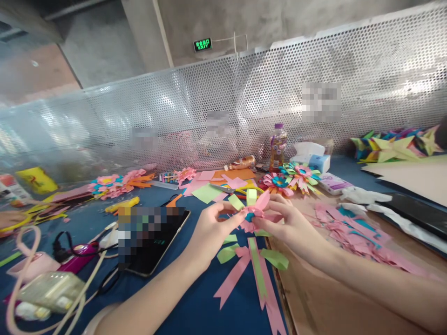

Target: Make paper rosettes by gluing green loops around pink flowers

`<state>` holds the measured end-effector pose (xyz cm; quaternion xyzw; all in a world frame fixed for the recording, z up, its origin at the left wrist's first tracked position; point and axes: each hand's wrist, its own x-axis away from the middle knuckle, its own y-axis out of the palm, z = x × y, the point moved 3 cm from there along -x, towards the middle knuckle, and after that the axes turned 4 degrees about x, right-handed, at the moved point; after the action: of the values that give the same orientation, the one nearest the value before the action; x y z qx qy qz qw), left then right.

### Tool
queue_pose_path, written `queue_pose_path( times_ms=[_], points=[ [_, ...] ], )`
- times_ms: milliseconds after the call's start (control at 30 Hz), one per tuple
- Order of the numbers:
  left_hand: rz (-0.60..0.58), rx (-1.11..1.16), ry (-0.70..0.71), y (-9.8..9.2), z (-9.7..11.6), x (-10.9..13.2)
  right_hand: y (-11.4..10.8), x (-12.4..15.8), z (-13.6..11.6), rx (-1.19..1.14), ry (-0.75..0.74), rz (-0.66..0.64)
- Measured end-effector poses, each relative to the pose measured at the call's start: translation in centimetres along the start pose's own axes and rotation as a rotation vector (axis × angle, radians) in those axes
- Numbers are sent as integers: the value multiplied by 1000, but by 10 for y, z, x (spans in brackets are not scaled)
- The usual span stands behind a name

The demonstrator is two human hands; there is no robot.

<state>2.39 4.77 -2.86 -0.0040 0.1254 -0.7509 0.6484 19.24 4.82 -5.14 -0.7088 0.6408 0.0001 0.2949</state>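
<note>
Between both hands is a pink paper flower (248,224) with a teal centre. My left hand (213,225) pinches its left side with thumb and fingers. On the other side, my right hand (284,217) grips the petals, its fingertips partly hidden by the paper. Light green paper loops (251,197) stand up behind the flower, and more green pieces (274,258) spread out below. Pink paper strips (272,304) with notched ends hang or lie toward me, one with a green strip (257,270) on it. I cannot tell how the strips are joined to the flower.
Finished paper flowers (302,174), a drink bottle (277,149), scissors (222,188) and paper sheets (206,193) lie beyond my hands. A tablet-like device (157,251) and cables are left. Cardboard (314,298) and pink paper pieces (356,232) lie right. Another person's hand (12,219) shows far left.
</note>
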Motion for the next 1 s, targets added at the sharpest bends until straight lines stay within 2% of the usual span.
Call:
queue_pose_path(
  times_ms=[267,833,1000],
  points=[
    [65,78,-9,-2,0,-4,-2,-2,1,13,-27,-9],
    [35,59,-43,-4,-3,-6,-4,-2,-5,-2,1,-52],
    [-45,54,-64,-1,-1,-4,-5,-3,-5,-24,18,-69]
  ],
)
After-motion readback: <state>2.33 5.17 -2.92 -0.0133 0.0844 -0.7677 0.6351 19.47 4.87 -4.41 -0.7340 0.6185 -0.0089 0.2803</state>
